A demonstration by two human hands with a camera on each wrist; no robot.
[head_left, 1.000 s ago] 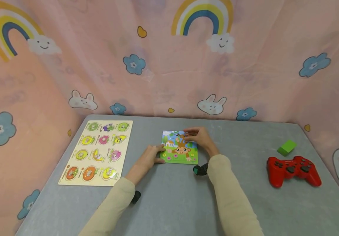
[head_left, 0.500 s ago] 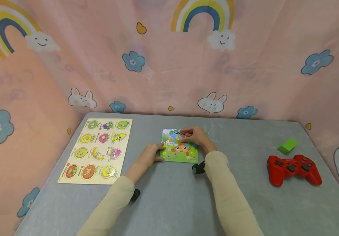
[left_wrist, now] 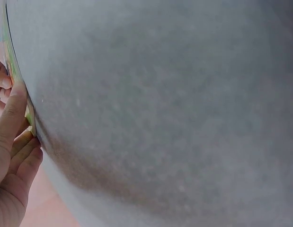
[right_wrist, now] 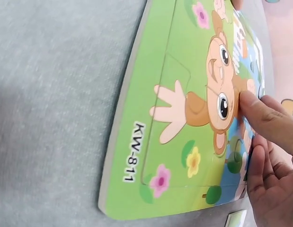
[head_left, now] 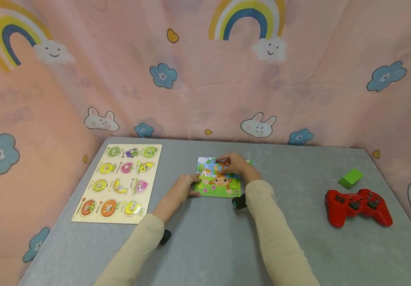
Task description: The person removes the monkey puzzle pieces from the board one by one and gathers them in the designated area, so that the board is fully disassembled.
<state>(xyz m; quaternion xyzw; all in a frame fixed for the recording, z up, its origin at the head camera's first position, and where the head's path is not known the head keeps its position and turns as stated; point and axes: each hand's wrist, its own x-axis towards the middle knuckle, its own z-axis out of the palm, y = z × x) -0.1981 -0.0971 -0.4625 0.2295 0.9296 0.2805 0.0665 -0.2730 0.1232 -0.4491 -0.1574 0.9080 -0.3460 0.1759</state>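
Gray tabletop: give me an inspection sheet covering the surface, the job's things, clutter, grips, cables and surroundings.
Surface: gray tabletop, no spill seen.
Job's things: monkey jigsaw puzzle, marked KW-811, lying face up; a small printed piece sits past its right edge, partly out of view.
Clutter: fruit puzzle board at left; red game controller and green block at right.
Grips: left grip holds the jigsaw's left edge; right grip touches its upper part, whether pinching a piece is unclear.
Cables: nothing seen.
Surroundings: pink backdrop printed with rainbows and blue flowers.
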